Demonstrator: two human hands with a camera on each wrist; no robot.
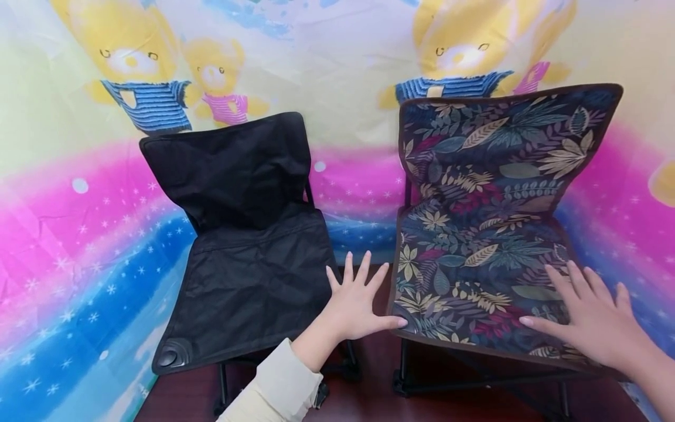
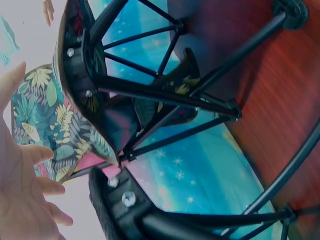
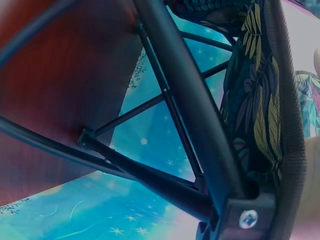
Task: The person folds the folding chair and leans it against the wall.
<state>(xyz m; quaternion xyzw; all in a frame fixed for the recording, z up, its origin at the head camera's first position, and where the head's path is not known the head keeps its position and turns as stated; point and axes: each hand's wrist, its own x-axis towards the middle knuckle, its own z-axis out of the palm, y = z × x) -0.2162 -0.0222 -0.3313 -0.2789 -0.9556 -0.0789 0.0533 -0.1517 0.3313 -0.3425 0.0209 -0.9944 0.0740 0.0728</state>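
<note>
Two folding chairs stand side by side in the head view. On the left is a plain black chair (image 1: 253, 275) with a round black patch at its front left corner. To its right stands a leaf-patterned chair (image 1: 474, 252) with brown edging. My left hand (image 1: 350, 308), fingers spread, is between the two seats, its thumb tip at the patterned seat's front left corner. Over that seat's right front part is my right hand (image 1: 598, 319), fingers extended and thumb pointing inward. Neither hand grips anything. In the right wrist view, the patterned fabric (image 3: 260, 100) hides most of the right hand.
Beneath the chairs is a dark red wooden surface (image 1: 371, 375). Crossed black tube legs (image 2: 165, 95) spread under the patterned seat. A backdrop (image 1: 348, 70) with teddy bears and pink and blue bands hangs behind the chairs and slopes down at both sides.
</note>
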